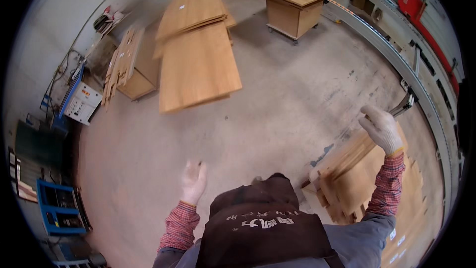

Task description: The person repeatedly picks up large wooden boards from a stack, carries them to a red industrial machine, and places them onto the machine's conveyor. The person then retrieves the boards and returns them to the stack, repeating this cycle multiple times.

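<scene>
My left hand (194, 181), in a pale work glove, hangs over the bare floor left of my dark apron (265, 238). It is somewhat blurred; its thumb stands apart and nothing shows in it. Raised on the right is my right hand (381, 129), in a white glove with a yellow cuff edge. Its fingers bend loosely, with a gap at the thumb and no object visible between them. Below and beside that hand lies a stack of wood boards (349, 183), partly covered by my right arm. Whether the hand touches the stack I cannot tell.
Ahead stand stacked wood panels (198, 67) and a wheeled wooden cart (292, 17) bearing more panels. Narrow wood strips (119, 64) lie left of them. A long machine rail (411, 69) with a red beam (436, 44) runs along the right. A blue-framed unit (60, 207) stands at left.
</scene>
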The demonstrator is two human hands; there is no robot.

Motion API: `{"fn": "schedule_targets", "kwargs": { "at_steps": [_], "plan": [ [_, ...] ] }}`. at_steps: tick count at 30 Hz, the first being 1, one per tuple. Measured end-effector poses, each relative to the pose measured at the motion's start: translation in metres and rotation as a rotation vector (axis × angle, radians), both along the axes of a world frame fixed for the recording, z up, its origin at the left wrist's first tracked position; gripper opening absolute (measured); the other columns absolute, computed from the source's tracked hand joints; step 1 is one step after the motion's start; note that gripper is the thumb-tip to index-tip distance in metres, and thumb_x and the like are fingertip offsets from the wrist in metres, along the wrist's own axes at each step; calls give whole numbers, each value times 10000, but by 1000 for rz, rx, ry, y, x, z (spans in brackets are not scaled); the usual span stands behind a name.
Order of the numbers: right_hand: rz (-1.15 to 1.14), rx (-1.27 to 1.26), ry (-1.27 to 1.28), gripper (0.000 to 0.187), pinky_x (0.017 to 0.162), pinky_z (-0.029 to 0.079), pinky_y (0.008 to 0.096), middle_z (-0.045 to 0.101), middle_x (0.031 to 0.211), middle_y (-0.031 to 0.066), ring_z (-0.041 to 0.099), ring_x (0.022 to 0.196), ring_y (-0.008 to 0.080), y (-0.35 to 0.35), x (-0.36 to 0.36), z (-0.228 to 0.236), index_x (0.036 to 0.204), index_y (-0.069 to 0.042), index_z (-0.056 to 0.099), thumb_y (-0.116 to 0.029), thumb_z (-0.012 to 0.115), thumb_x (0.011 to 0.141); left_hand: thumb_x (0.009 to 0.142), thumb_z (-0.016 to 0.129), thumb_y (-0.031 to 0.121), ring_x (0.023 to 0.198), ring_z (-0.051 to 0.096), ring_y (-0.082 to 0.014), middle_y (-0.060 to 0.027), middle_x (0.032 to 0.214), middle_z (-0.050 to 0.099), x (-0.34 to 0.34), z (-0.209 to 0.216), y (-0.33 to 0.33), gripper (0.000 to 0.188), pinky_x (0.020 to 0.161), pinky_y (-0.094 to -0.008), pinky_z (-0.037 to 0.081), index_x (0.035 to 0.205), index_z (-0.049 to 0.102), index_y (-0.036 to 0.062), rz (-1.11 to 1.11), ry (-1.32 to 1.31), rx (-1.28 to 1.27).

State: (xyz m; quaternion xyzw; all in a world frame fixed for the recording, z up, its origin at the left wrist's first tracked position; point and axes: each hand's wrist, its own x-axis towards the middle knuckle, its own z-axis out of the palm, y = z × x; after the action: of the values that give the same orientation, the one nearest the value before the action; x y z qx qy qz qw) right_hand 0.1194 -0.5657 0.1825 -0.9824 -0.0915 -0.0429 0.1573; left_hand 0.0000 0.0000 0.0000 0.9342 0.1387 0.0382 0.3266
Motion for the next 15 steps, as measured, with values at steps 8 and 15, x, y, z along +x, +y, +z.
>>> {"fn": "schedule_targets", "kwargs": {
  "at_steps": [8,15],
  "plan": [
    [-90,-94,-74,395,725,568,462,725,868,193,729,822,350,-33,171,8,1183,-57,675,-398,600,997,1070,546,204,1208,607,-292,-202,1345,631,229,113,13,415,1069,-380,470,1359,567,-94,58,-185,111],
    [-521,-237,110,436,788,572,442,748,985,164,731,924,334,-64,109,24,1282,-99,656,-437,579,1017,1088,523,353,1285,562,-347,-239,1399,600,314,57,39,537,1107,-399,413,1382,555,-94,-145,72,129]
  ]
}}
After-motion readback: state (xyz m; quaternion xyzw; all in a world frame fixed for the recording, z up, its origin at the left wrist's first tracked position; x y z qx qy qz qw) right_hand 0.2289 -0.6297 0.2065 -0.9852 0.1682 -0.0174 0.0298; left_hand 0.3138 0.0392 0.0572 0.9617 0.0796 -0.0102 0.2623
